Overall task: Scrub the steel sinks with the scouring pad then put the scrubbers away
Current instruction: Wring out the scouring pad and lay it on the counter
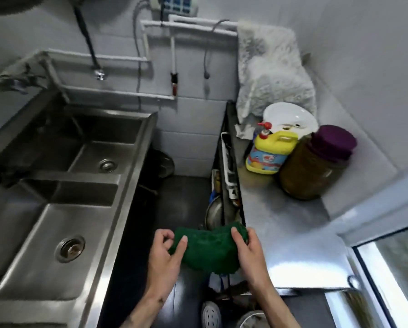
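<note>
Both hands hold the green scouring pad in the gap between the steel sinks and the tabletop: the left hand pinches its left edge, and the right hand closes around its right end. To scrub well, I would fold the pad into one firm wad, carry it left over the near basin and press evenly around the drain. The yellow detergent bottle bears a colourful label, but its writing is too blurred to read.
</note>
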Demonstrator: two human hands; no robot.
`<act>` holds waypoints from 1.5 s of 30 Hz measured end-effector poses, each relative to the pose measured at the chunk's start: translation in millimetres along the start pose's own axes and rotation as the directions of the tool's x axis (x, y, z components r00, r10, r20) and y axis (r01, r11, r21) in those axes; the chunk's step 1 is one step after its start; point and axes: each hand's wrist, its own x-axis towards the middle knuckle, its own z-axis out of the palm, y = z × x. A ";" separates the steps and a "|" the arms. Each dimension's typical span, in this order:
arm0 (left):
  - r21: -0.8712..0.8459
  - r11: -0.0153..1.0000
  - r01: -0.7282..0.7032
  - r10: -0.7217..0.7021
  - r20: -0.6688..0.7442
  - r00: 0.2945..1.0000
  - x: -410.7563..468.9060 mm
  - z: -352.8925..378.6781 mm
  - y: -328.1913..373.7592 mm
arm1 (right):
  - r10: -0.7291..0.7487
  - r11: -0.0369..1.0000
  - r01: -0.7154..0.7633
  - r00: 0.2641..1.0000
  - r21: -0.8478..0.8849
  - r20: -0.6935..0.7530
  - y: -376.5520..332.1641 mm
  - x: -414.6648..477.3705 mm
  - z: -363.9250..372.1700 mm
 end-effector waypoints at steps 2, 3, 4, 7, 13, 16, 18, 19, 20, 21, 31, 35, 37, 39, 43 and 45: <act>0.025 1.000 -0.013 0.012 0.037 0.999 11.6 42.8 8.5 | 0.001 1.000 0.000 0.999 0.011 -0.054 -7.5 19.6 -34.9; 0.036 0.999 -0.007 0.005 0.056 0.998 18.3 65.1 11.0 | 0.000 1.000 0.000 0.996 0.001 -0.086 -9.8 31.3 -51.8; 0.045 0.999 0.002 -0.005 0.071 0.997 26.2 87.3 11.8 | -0.002 1.000 0.000 0.992 -0.013 -0.123 -12.5 43.9 -68.0; 0.029 0.999 0.031 -0.034 0.119 0.992 50.2 151.3 19.2 | -0.005 0.998 -0.012 0.971 -0.069 -0.239 -16.4 92.4 -111.9; 0.092 0.996 0.018 -0.034 0.178 0.983 109.1 247.6 7.6 | 0.001 0.994 -0.036 0.950 -0.105 -0.314 -16.2 194.0 -170.5; 0.138 0.990 0.023 -0.046 0.165 0.985 143.7 278.2 -7.1 | 0.039 0.988 -0.083 0.950 -0.130 -0.309 -15.1 236.1 -184.5; 0.188 0.981 0.047 -0.078 0.164 0.983 163.1 292.2 -18.5 | 0.074 0.971 -0.133 0.957 -0.197 -0.279 -7.1 255.6 -186.7; 0.205 0.976 0.068 -0.105 0.174 0.979 170.8 296.6 -24.8 | 0.086 0.957 -0.156 0.958 -0.246 -0.273 -1.3 261.3 -186.4; 0.221 0.971 0.086 -0.128 0.183 0.975 176.4 299.7 -30.2 | 0.076 0.936 -0.165 0.958 -0.311 -0.277 5.4 264.3 -185.7; 0.235 0.967 0.093 -0.138 0.184 0.973 180.3 301.5 -35.4 | 0.047 0.914 -0.157 0.956 -0.373 -0.288 11.7 265.0 -185.1; 0.465 0.885 -0.028 -0.043 0.142 0.989 197.1 305.5 -47.4 | -0.102 0.886 -0.079 0.928 -0.457 -0.359 32.1 269.8 -184.2; 0.675 0.713 -0.192 0.106 0.167 0.980 180.6 302.8 -42.6 | -0.349 0.743 -0.003 0.851 -0.669 -0.392 37.5 250.9 -175.6; 0.760 0.567 -0.317 0.208 0.241 0.948 174.9 302.6 -50.3 | -0.432 0.672 0.099 0.857 -0.734 -0.280 40.9 250.5 -171.0; 0.810 0.433 -0.395 0.245 0.316 0.917 173.8 303.3 -63.7 | -0.448 0.604 0.168 0.880 -0.779 -0.157 47.4 256.0 -170.0; 0.852 0.287 -0.438 0.240 0.379 0.894 177.6 307.7 -85.0 | -0.415 0.508 0.155 0.906 -0.847 -0.083 59.3 264.9 -176.3; 0.855 0.294 -0.427 0.220 0.374 0.901 177.5 311.5 -86.8 | -0.404 0.498 0.142 0.911 -0.855 -0.085 60.2 266.1 -177.4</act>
